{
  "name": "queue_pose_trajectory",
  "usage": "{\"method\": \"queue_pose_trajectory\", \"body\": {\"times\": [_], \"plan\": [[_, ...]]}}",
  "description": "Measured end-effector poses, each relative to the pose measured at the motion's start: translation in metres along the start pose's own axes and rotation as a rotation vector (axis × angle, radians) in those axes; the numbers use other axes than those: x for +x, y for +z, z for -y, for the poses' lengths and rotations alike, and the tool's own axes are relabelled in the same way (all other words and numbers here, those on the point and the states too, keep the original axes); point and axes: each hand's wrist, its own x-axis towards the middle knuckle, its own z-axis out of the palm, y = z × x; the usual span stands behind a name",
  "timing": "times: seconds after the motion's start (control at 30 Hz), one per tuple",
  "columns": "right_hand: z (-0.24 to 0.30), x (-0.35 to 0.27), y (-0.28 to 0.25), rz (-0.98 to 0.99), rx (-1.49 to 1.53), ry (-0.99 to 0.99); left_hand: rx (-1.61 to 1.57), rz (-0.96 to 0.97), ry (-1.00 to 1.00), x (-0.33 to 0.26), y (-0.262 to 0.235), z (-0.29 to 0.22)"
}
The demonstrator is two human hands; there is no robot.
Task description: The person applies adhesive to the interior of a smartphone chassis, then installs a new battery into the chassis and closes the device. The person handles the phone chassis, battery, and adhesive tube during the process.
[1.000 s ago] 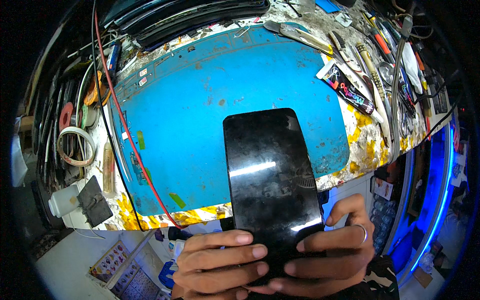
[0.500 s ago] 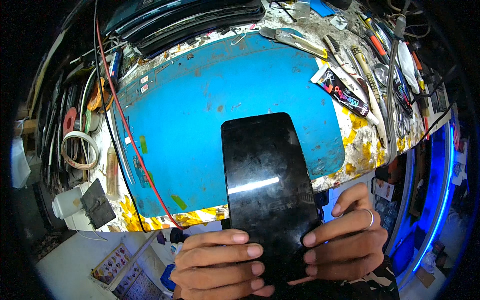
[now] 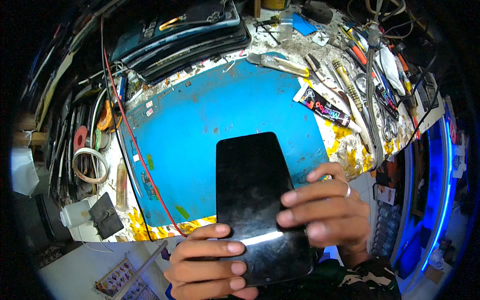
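Between the fingers of both hands, a black phone screen panel [image 3: 257, 200] is being held up over the near edge of the bench. It is one glossy dark rectangle with rounded corners, smudged, and catching a bright streak of light near its lower end. The left hand [image 3: 212, 260] is grasping its lower left part, three fingers [image 3: 227, 246] lying across the glass. The right hand [image 3: 327, 210] is clamping the right edge, fingers curled onto the face; a ring [image 3: 347, 189] is showing on one of them.

Beyond the fingertips, one blue work mat [image 3: 200, 125] is covering the bench, its surround stained yellow and white. Right of the right hand, one black glue tube [image 3: 324, 106] is lying beside a crowd of hand tools. Left of the left hand, a red wire [image 3: 131, 135] is running down the mat, and tape rolls [image 3: 90, 165] are sitting further out. Past the mat, stacked dark device casings [image 3: 185, 30] are lying. Blue light is glowing along the right side.
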Motion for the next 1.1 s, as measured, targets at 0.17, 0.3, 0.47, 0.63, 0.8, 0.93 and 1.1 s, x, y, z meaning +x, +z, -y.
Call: {"method": "queue_pose_trajectory", "body": {"times": [0.17, 0.3, 0.47, 0.63, 0.8, 0.93, 1.1], "plan": [[-0.009, 0.01, 0.016, -0.084, -0.165, 0.052, -0.149, -0.01, 0.075, 0.016, -0.017, 0.013], [0.002, 0.016, 0.005, -0.107, -0.126, -0.084, -0.384, 0.003, 0.029, 0.033, -0.019, 0.018], [0.022, 0.024, -0.011, 0.041, -0.281, -0.171, -0.464, -0.28, -0.126, 0.034, 0.011, 0.007], [0.024, 0.025, -0.001, 0.065, -0.276, -0.184, -0.331, -0.116, -0.156, 0.031, 0.006, 0.01], [0.02, 0.026, 0.003, 0.108, -0.211, -0.127, -0.379, -0.172, -0.163, 0.023, 0.008, 0.016], [0.019, 0.029, 0.005, 0.124, -0.154, -0.07, -0.381, -0.176, -0.091, 0.02, 0.01, 0.02], [0.017, 0.029, 0.007, 0.13, -0.155, -0.074, -0.367, -0.18, -0.051, 0.021, 0.01, 0.024]]}}
